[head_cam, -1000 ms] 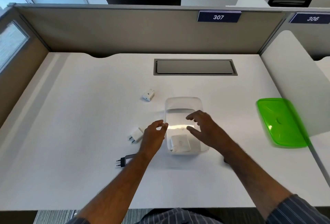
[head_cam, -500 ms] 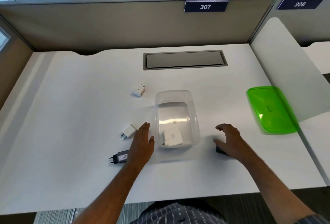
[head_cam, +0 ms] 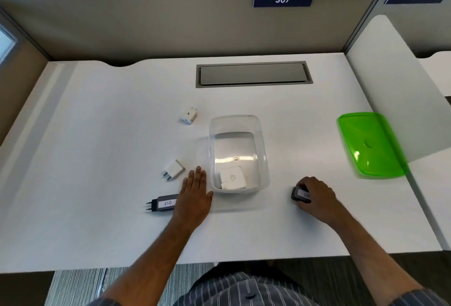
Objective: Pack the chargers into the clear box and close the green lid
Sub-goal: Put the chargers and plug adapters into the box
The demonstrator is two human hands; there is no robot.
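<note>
**Right hand closes on a dark charger beside the clear box**

White desk (head_cam: pixel 102 134) fills the cubicle, with the clear box (head_cam: pixel 264 159) near its centre. One white square charger (head_cam: pixel 232 178) lies inside at the box's 6 o'clock end. At the box's 4 o'clock, the right hand (head_cam: pixel 316 195) curls its fingers around a dark labelled charger (head_cam: pixel 300 194) on the desk. At 7 o'clock, the left hand (head_cam: pixel 195 195) rests flat and empty, fingers extended, its edge over a black charger (head_cam: pixel 163 203). Two white chargers sit at 8 o'clock (head_cam: pixel 173 170) and 10 o'clock (head_cam: pixel 188 115). The green lid (head_cam: pixel 371 145) lies well apart at 3 o'clock.

lid (head_cam: pixel 371 145): translucent green | box (head_cam: pixel 264 159): clear | desk (head_cam: pixel 122 134): white | shirt (head_cam: pixel 244 291): dark, pale pinstripes
</note>
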